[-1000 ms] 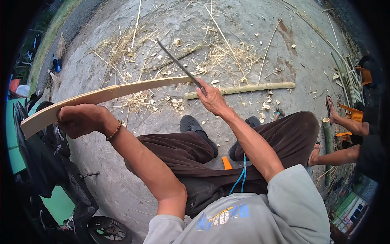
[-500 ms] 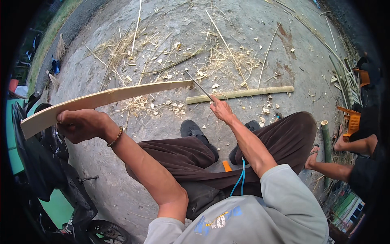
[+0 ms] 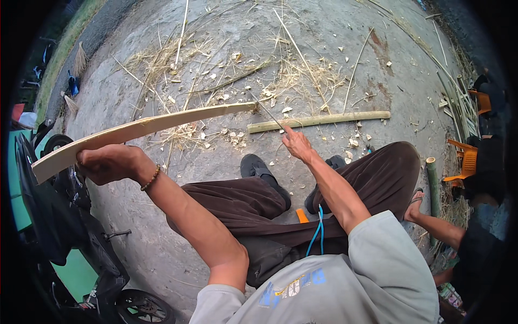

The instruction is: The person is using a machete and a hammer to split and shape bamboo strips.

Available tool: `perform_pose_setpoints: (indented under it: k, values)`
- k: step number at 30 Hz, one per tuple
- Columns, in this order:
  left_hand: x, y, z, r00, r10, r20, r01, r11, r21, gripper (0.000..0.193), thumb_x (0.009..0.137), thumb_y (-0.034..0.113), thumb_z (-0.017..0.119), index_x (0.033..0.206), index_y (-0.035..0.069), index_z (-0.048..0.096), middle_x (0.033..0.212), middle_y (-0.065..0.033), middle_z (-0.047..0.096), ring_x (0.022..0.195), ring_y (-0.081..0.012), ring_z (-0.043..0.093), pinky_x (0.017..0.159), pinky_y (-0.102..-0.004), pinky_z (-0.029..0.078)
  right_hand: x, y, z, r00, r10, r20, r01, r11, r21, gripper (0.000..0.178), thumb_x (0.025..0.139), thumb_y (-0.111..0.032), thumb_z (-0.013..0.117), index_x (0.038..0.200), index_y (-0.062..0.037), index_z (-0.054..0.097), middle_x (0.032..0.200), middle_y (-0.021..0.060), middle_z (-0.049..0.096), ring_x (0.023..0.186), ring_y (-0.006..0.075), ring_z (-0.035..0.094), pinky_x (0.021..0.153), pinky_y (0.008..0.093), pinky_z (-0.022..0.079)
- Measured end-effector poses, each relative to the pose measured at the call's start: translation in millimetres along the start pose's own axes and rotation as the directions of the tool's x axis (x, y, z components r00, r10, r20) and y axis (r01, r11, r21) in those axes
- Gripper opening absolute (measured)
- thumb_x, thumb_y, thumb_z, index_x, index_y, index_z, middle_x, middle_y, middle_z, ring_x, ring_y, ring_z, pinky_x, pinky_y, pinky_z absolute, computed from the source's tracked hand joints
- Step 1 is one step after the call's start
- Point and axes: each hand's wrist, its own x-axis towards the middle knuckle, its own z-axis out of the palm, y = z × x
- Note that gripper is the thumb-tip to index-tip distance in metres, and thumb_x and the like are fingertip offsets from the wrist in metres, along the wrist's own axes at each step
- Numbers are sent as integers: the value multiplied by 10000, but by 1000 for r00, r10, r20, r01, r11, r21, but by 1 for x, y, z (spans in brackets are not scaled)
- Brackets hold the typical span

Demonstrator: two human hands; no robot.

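Holding a strip (image 3: 162, 120) in left grip (image 3: 112, 164), blade (image 3: 269, 113) in right grip (image 3: 298, 144), someone (image 3: 213, 229) wears a lettered shirt (image 3: 329, 297).

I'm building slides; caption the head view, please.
The left hand holds a long pale strip; the right hand holds a thin blade near its far end.

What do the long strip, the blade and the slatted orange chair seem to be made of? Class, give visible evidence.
Long strip: probably bamboo or wood, unpainted; pale tan face, ragged far end.
Blade in the right hand: likely metal, dull; thin, dark, straight.
Slatted orange chair: probably moulded plastic; even colour, openwork back.
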Motion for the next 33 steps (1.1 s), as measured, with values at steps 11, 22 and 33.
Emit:
perform_pose_setpoints:
  k: [11, 22, 33]
  values:
    - [9, 0, -2, 942, -301, 146, 335, 860, -386, 546, 974, 501, 273, 686, 75, 455, 573, -56, 456, 480, -171, 470, 476, -301, 489, -2, -53, -17, 986, -166, -3, 166, 982, 94, 428, 948, -246, 550, 1358, -165, 457, 849, 246, 679, 811, 470, 644, 742, 554, 503]
    - [11, -6, 2, 932, -336, 134, 357, 793, -494, 627, 977, 609, 173, 699, 96, 403, 530, -44, 402, 441, -126, 350, 405, -251, 313, -13, -62, -10, 960, -279, -15, 276, 938, 212, 521, 961, -274, 550, 1450, -172, 402, 816, 256, 659, 776, 460, 635, 694, 525, 491]
    - [15, -37, 0, 942, -297, 158, 330, 722, -609, 672, 989, 636, 211, 669, 94, 445, 547, -75, 442, 428, -156, 394, 393, -263, 336, -1, 17, 33, 998, -49, -32, 52, 995, 86, 474, 966, -297, 514, 1387, -109, 403, 869, 296, 670, 848, 509, 627, 760, 585, 491]
